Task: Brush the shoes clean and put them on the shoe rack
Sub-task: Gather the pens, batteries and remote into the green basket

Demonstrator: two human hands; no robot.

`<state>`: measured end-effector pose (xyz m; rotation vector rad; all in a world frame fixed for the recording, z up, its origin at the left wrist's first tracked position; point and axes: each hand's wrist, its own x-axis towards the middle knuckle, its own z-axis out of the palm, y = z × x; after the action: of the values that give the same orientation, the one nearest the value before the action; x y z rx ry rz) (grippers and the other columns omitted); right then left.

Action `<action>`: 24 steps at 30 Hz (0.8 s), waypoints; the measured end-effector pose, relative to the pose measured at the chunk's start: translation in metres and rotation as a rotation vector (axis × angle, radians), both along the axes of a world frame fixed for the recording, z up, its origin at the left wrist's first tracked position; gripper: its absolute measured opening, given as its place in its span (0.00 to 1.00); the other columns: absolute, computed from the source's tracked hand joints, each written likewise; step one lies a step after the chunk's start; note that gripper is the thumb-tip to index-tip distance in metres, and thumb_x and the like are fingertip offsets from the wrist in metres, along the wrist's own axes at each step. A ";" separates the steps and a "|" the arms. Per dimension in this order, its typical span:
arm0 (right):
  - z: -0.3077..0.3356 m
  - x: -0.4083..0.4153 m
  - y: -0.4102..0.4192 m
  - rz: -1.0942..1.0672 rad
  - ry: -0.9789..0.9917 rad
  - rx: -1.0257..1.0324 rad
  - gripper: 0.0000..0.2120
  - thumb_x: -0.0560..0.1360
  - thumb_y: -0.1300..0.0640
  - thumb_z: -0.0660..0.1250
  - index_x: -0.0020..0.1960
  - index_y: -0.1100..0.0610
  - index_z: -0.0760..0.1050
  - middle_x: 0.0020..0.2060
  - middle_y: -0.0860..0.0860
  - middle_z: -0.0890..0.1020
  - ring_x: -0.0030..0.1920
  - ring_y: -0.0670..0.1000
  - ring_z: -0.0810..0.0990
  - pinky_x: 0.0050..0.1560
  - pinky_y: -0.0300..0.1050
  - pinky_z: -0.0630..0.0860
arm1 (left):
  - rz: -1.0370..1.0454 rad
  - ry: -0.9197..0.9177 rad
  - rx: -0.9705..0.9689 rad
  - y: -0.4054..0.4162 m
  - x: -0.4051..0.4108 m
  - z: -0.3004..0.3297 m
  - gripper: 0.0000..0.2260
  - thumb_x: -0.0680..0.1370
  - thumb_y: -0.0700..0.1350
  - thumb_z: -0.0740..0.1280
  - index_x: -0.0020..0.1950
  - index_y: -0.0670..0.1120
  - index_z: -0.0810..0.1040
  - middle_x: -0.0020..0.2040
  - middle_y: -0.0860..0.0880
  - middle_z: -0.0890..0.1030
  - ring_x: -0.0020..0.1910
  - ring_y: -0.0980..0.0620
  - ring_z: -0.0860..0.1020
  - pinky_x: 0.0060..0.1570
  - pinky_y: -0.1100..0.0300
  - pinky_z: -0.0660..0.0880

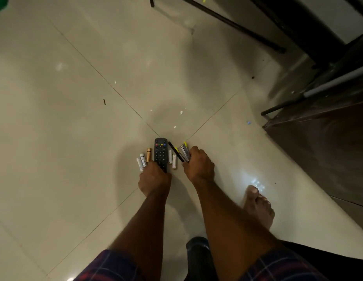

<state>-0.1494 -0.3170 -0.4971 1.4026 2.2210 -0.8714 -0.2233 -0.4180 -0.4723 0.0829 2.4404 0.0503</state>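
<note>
Left hand (154,177) grips the near end of a black remote control (160,154) lying on the tiled floor (65,138); right hand (198,165) holds a small silver-and-yellow item (185,152); white batteries (141,162) lie beside the remote, printing illegible; no shoes in view; a dark cabinet (322,142) stands to the right.

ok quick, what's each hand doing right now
left hand: grips the remote at its near end.
right hand: holds a small bundle of pens.

left hand (154,178) hides the remote's (160,153) near end; the green object (0,3) is cut off.
</note>
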 end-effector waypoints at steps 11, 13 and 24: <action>0.053 0.009 0.031 0.009 -0.010 0.037 0.13 0.78 0.55 0.65 0.61 0.56 0.70 0.59 0.55 0.76 0.62 0.58 0.74 0.58 0.58 0.72 | -0.186 0.099 0.088 0.029 -0.037 0.090 0.20 0.70 0.49 0.74 0.58 0.45 0.74 0.54 0.43 0.80 0.53 0.39 0.79 0.45 0.52 0.74; 0.079 0.018 0.043 0.020 0.034 0.081 0.11 0.79 0.55 0.64 0.59 0.56 0.70 0.57 0.54 0.76 0.61 0.58 0.75 0.58 0.58 0.71 | -0.206 0.114 0.121 0.038 -0.035 0.114 0.20 0.69 0.49 0.73 0.56 0.45 0.74 0.54 0.43 0.80 0.53 0.39 0.79 0.47 0.52 0.75; 0.283 0.144 0.081 -0.294 0.368 0.450 0.08 0.73 0.53 0.66 0.50 0.55 0.74 0.46 0.54 0.79 0.47 0.58 0.79 0.47 0.52 0.76 | -0.415 0.088 0.432 0.106 0.092 0.294 0.19 0.65 0.52 0.73 0.52 0.47 0.76 0.49 0.46 0.82 0.49 0.40 0.81 0.47 0.53 0.79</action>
<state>-0.0049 -0.2363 -0.2145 1.9464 2.6496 -0.8039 -0.1309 -0.3119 -0.1788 0.7921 2.4093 0.3929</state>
